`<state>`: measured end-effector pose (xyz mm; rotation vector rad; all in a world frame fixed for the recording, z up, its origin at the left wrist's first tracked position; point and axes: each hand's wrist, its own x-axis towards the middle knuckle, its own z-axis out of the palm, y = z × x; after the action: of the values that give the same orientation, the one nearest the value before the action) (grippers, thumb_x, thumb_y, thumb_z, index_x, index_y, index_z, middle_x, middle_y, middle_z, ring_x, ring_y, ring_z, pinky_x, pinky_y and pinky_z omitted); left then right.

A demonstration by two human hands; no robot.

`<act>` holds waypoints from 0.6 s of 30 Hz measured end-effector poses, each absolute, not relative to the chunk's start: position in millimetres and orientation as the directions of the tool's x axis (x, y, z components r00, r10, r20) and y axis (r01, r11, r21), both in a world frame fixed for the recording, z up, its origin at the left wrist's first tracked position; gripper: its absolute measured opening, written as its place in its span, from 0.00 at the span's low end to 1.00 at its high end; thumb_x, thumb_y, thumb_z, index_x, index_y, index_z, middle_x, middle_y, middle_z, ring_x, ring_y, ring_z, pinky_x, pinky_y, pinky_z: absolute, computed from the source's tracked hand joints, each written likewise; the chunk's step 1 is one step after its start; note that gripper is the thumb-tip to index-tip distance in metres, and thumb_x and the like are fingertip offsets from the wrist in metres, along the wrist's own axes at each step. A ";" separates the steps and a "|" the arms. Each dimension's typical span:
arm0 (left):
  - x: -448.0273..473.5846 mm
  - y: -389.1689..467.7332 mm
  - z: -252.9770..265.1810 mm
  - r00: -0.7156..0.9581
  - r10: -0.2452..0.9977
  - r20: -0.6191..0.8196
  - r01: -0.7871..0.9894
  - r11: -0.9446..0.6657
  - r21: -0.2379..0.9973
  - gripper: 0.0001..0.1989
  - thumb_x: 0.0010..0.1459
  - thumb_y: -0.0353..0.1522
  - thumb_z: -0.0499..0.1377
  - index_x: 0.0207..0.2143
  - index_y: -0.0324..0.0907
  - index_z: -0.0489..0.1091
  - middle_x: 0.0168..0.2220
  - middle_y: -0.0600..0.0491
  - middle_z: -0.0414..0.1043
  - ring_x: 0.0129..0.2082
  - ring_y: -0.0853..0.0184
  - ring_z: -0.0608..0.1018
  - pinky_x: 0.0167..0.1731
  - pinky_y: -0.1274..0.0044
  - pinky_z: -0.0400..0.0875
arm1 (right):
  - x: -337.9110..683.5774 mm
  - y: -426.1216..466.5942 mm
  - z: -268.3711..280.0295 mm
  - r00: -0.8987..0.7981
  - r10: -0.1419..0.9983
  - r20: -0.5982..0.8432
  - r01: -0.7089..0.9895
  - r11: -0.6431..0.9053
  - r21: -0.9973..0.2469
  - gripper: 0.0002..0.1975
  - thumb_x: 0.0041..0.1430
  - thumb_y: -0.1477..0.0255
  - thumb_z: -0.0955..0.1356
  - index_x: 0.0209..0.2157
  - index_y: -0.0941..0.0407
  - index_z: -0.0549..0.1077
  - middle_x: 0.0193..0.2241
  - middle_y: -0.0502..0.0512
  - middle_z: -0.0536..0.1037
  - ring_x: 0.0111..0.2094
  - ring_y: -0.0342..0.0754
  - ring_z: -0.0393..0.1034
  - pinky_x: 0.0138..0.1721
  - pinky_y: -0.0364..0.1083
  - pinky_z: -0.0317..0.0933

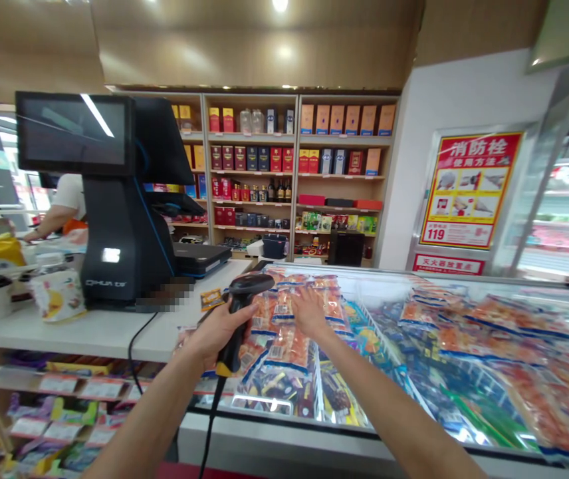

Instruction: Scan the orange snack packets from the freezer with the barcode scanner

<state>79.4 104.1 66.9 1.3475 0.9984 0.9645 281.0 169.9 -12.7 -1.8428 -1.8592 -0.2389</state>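
My left hand is closed around a black barcode scanner with yellow at the foot of its handle, and a black cable hangs from it. The scanner's head is up, above the glass top of a chest freezer. My right hand lies with its fingers stretched out on a pile of clear plastic packs of orange-red food. Those packs have blue edges and printed barcodes, and several rest on the glass. Just left of the scanner head, a small orange sachet lies on the counter.
On the left, a black point-of-sale terminal stands on the white counter, beside a printed pouch. A person's arm shows behind it. More food packs cover the freezer's right side. Shelves of boxed goods line the back.
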 end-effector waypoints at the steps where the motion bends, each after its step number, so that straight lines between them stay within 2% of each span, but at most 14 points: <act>1: 82.9 103.8 66.1 0.303 0.953 -0.012 0.016 0.007 1.000 0.15 0.40 0.41 0.60 0.21 0.39 0.60 0.13 0.60 0.61 0.12 0.77 0.64 0.13 0.83 0.61 | 281.1 170.8 -12.3 0.042 0.889 0.456 0.973 0.068 -0.222 0.19 0.58 0.68 0.53 0.49 0.50 0.62 0.55 0.55 0.54 0.56 0.54 0.41 0.52 0.56 0.40; 4: 94.9 103.4 63.0 0.328 0.944 -0.020 0.003 0.020 1.000 0.16 0.39 0.40 0.61 0.23 0.40 0.59 0.13 0.61 0.61 0.12 0.76 0.64 0.13 0.83 0.61 | 287.6 170.4 -6.9 0.040 0.892 0.451 0.965 0.082 -0.249 0.19 0.57 0.68 0.54 0.50 0.51 0.60 0.55 0.54 0.53 0.56 0.52 0.42 0.52 0.55 0.41; 7: 108.6 103.4 58.8 0.376 0.926 -0.025 0.004 0.025 1.000 0.17 0.39 0.40 0.61 0.26 0.41 0.58 0.14 0.61 0.62 0.13 0.75 0.65 0.13 0.83 0.61 | 311.3 163.0 -1.0 0.117 0.854 0.507 0.957 0.040 -0.288 0.20 0.58 0.68 0.52 0.52 0.51 0.56 0.55 0.53 0.54 0.56 0.50 0.43 0.52 0.54 0.42; 12: 137.3 101.6 51.6 0.477 0.879 0.015 0.027 -0.031 0.999 0.16 0.42 0.41 0.59 0.26 0.40 0.58 0.15 0.60 0.63 0.14 0.76 0.65 0.15 0.83 0.60 | 391.9 134.1 -7.1 0.383 0.792 0.475 0.917 -0.262 -0.302 0.21 0.57 0.68 0.53 0.52 0.54 0.57 0.55 0.56 0.55 0.56 0.52 0.43 0.51 0.55 0.44; 15: 157.0 97.5 49.6 0.512 0.859 -0.014 0.050 -0.013 0.999 0.16 0.41 0.41 0.59 0.23 0.40 0.58 0.14 0.60 0.62 0.13 0.76 0.64 0.14 0.83 0.60 | 443.6 109.8 -16.5 0.484 0.749 0.451 0.874 -0.443 -0.202 0.21 0.54 0.70 0.56 0.51 0.57 0.58 0.55 0.59 0.55 0.56 0.54 0.42 0.51 0.56 0.42; 18: 173.9 92.4 48.9 0.529 0.848 -0.039 0.076 -0.002 0.997 0.16 0.40 0.41 0.60 0.20 0.39 0.58 0.13 0.60 0.61 0.13 0.76 0.64 0.14 0.83 0.59 | 482.2 88.3 -23.6 0.559 0.689 0.461 0.807 -0.579 -0.114 0.20 0.52 0.71 0.59 0.48 0.58 0.61 0.51 0.63 0.59 0.54 0.55 0.48 0.49 0.55 0.45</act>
<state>173.9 92.4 48.9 1.4617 0.8460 0.7384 482.2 88.3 -23.6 -2.4842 -1.2319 -0.5349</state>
